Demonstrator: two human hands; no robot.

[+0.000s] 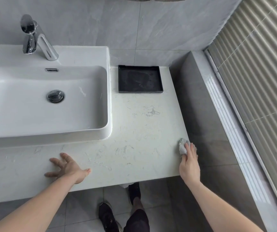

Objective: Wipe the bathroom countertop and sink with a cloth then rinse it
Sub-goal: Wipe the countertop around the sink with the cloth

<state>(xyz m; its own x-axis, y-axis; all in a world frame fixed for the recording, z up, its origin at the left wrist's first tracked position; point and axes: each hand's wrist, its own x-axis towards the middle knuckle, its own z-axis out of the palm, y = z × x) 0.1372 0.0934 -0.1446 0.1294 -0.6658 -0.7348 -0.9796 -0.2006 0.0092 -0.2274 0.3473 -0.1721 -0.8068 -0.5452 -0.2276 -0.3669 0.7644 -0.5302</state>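
Note:
A pale marble countertop [134,128] fills the middle of the head view. On its left stands a white rectangular sink [84,118] with a chrome drain plug [55,96] and a chrome faucet [34,37] at the back. My right hand [190,163] presses a small grey cloth [182,146] flat onto the counter's right edge, beside the grey side wall. My left hand [66,166] rests on the counter in front of the sink, fingers spread, holding nothing.
A black square tray [159,77] lies on the counter at the back, right of the sink. A grey tiled ledge [209,123] and window blinds [259,72] bound the right side. Below the counter's front edge are the person's dark shoes [108,216] on a tiled floor.

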